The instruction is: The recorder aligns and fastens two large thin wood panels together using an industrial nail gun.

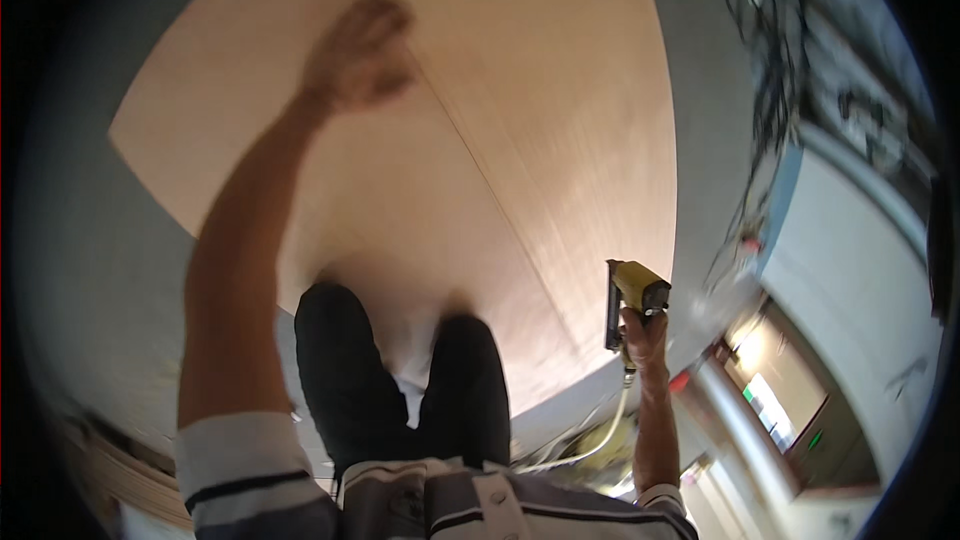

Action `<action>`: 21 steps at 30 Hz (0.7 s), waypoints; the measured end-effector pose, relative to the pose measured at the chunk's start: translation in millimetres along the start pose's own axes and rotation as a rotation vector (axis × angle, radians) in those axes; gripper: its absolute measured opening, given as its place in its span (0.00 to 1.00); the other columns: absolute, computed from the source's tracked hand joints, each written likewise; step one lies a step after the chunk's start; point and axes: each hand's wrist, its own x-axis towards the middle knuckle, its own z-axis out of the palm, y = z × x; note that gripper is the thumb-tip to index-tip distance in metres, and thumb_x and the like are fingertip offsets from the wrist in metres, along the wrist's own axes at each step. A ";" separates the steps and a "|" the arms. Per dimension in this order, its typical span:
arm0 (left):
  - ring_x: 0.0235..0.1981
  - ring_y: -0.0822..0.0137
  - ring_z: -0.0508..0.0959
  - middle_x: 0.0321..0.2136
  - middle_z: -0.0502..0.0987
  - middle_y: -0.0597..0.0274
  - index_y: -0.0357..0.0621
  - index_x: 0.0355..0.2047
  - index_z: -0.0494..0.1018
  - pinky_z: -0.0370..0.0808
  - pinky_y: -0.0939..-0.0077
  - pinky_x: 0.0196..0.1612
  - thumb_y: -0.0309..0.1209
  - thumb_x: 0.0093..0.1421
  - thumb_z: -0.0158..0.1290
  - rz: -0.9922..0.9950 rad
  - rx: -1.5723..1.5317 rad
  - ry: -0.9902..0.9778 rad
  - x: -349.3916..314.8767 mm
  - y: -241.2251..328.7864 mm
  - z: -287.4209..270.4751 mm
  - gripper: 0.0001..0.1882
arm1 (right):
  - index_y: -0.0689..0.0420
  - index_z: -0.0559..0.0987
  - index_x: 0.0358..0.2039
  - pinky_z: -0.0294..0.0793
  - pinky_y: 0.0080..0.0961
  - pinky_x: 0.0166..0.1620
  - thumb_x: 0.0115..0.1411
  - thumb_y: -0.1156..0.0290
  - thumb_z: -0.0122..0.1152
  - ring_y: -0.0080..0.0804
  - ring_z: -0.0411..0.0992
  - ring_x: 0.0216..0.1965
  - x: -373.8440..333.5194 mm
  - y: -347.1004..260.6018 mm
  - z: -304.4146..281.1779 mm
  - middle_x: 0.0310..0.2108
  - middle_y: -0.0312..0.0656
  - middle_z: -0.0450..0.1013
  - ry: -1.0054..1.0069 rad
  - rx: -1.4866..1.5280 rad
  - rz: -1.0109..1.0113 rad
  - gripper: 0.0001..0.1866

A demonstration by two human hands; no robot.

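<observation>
My right hand [645, 332] is wrapped around the handle of a yellow and black air nail gun [637, 286], beside the right edge of a large pale plywood panel [590, 140]. A cream air hose [608, 437] runs from the gun's handle down toward my waist. My left hand [362, 58] is over the far left part of the panel, near a thin dark seam line that runs slantwise across the wood. Motion smears its fingers, so their shape is unclear, and I cannot tell whether it touches the surface.
My knees [340, 340] are at the panel's near edge. Grey floor [90, 230] surrounds the sheet. Dark tangled cables [775, 90] lie along the right, near a white curved-looking board [850, 250]. Stacked wooden strips [120, 470] are at the lower left.
</observation>
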 end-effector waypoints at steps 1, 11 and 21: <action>0.61 0.44 0.62 0.57 0.66 0.48 0.39 0.56 0.66 0.60 0.53 0.64 0.43 0.48 0.64 0.102 0.036 0.065 14.7 -4.6 6.9 0.38 | 0.63 0.77 0.28 0.66 0.25 0.22 0.51 0.67 0.60 0.20 0.66 0.18 -23.3 56.0 -20.5 0.16 0.33 0.68 0.058 -0.019 -0.016 0.11; 0.65 0.44 0.58 0.64 0.58 0.49 0.40 0.64 0.57 0.54 0.42 0.65 0.48 0.63 0.48 0.173 0.405 0.095 -31.6 66.3 92.2 0.35 | 0.63 0.74 0.40 0.74 0.46 0.33 0.49 0.68 0.59 0.53 0.77 0.32 -501.5 422.6 -16.8 0.29 0.55 0.76 0.709 -0.303 0.777 0.18; 0.68 0.51 0.52 0.66 0.54 0.48 0.35 0.65 0.51 0.46 0.52 0.70 0.53 0.61 0.49 0.299 0.267 -0.298 -79.9 162.2 96.9 0.43 | 0.52 0.73 0.52 0.73 0.48 0.42 0.54 0.62 0.60 0.56 0.75 0.42 -620.6 482.2 102.1 0.37 0.54 0.77 1.144 -0.392 1.103 0.23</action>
